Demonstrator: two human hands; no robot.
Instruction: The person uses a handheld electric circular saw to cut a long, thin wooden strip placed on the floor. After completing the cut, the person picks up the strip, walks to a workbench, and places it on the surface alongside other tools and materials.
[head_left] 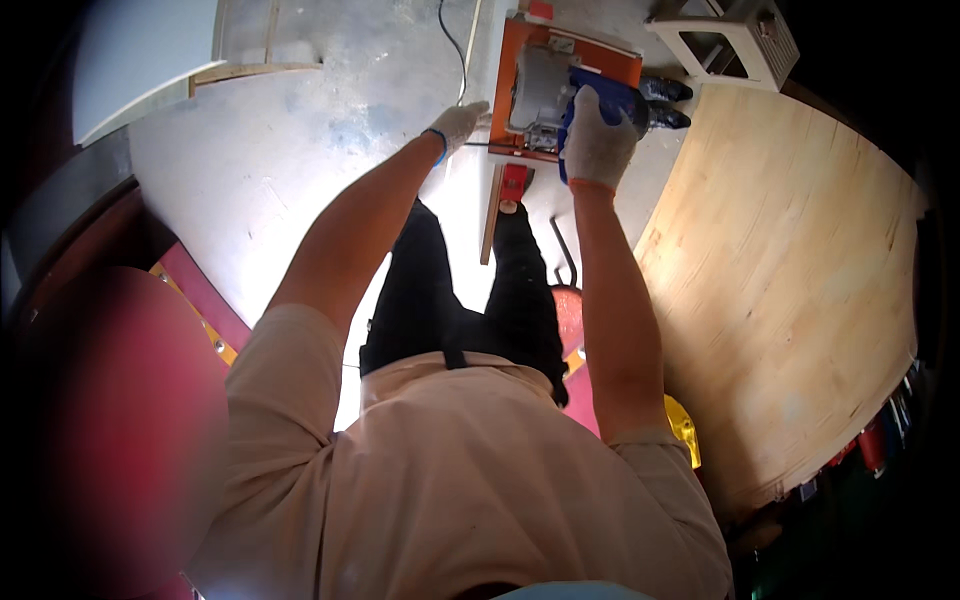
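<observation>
My right hand [600, 145], in a pale work glove, is closed around the blue body of a power saw [543, 88] that looks like a circular saw with a grey guard. The handle under my palm is hidden. Beneath the saw lies an orange-red rectangular frame [508, 60]. My left hand [460, 125], also gloved, stretches its fingers flat toward the frame's left side, by the edge of a long pale board [478, 60]. A thin dark rod [478, 145] runs out from the frame just below those fingers.
A red block-like part [514, 182] and a narrow wooden strip [490, 225] sit below the frame. At right spreads a large plywood sheet [790, 280], with a beige stool-like piece [735, 45] behind it. A dark cable [455, 45] crosses the grey floor. Someone's dark shoes [665, 103] show beyond the saw.
</observation>
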